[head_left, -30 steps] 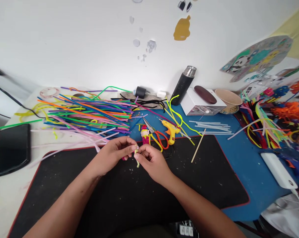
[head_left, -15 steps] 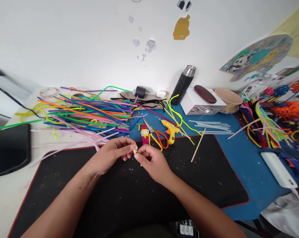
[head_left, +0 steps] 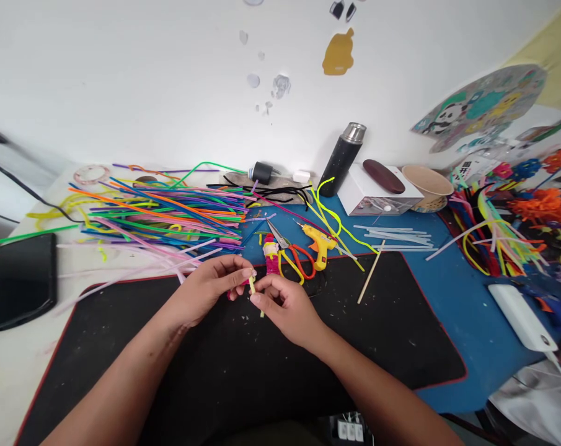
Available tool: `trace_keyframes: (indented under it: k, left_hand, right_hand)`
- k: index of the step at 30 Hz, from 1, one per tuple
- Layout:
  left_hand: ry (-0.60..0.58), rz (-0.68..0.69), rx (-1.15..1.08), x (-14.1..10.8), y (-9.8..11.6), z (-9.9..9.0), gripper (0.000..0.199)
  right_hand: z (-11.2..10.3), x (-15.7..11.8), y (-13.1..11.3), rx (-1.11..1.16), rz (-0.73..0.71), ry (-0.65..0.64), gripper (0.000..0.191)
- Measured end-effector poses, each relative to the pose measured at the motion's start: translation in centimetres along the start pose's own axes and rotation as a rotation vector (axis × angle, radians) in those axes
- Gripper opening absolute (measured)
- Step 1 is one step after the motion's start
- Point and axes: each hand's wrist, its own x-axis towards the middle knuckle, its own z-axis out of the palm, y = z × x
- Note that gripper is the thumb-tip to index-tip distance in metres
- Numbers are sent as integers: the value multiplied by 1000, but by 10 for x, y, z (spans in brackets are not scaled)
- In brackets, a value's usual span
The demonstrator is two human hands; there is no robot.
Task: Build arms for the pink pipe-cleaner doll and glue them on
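Note:
Above the black mat, my left hand (head_left: 224, 279) is closed in a pinch on a small pipe-cleaner piece, mostly hidden, with magenta showing between the fingers. A short pale-yellow pipe cleaner (head_left: 252, 285) comes out at its fingertips. My right hand (head_left: 287, 306) pinches that yellow pipe cleaner between thumb and forefinger, and its end hangs below the fingertips. Just beyond the hands lies a little magenta pipe-cleaner figure (head_left: 271, 263) with a yellow and pale pink upper part. Scissors (head_left: 303, 260) with orange and yellow handles and a yellow glue gun (head_left: 320, 246) rest beside it.
A heap of coloured pipe cleaners (head_left: 168, 214) spreads at the left, near a phone (head_left: 22, 282). Glue sticks (head_left: 398, 238), a wooden stick (head_left: 371, 272), a black flask (head_left: 343, 161), a white box (head_left: 377, 195) and a bowl (head_left: 426, 186) stand or lie to the right.
More of the yellow pipe cleaner shows between the hands, and its loose end hangs visibly below my right fingertips. Both hands stay nearly in place.

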Motion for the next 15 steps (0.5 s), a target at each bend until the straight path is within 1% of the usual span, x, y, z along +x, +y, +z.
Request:
trace_keyframes:
  k: [10, 15]
  left_hand:
    - [27, 17, 53, -1, 3, 3, 40]
    - [-1, 19, 2, 0, 3, 3, 38]
  right_hand:
    - [3, 3, -3, -21, -12, 24, 20]
    - [2, 2, -2, -38, -13, 31, 21]
